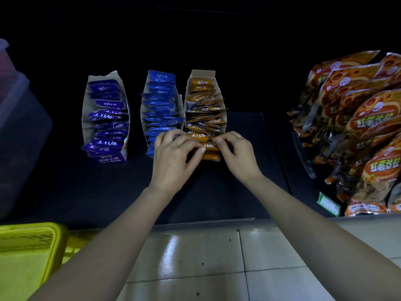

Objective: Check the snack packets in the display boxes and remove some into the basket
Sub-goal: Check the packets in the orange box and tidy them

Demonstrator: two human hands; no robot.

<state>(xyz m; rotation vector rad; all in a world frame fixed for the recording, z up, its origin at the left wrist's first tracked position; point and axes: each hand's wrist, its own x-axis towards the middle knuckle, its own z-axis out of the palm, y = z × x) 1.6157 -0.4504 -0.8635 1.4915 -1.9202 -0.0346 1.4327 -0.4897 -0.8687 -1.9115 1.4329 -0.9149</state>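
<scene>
At the near end of the orange display box (202,73), the rightmost of three boxes standing side by side towards the middle of the dark shelf (217,192), both my hands are curled over the front of the row. My left hand (173,155) pinches the orange packets (200,136) from the left with thumb and fingertips, and my right hand (236,153) pinches them from the right; neither is spread flat. How many packets I have between my fingers I cannot tell.

They look like thin foil sachets, light and floppy, packed on edge and leaning on one another. I judge them slippery and easy to crease, so the sealed side edges are the best place to grip, lifting straight up so the neighbours don't topple forward. The cardboard walls are flimsy too, and a hard tug might drag the whole box.

Just beside it stands the blue box (179,98), touching or nearly so, and the purple box (85,114) sits apart to the left. The yellow basket (54,242) waits below the shelf's front edge, at my left elbow. Large orange bags (368,118) crowd the right end.
</scene>
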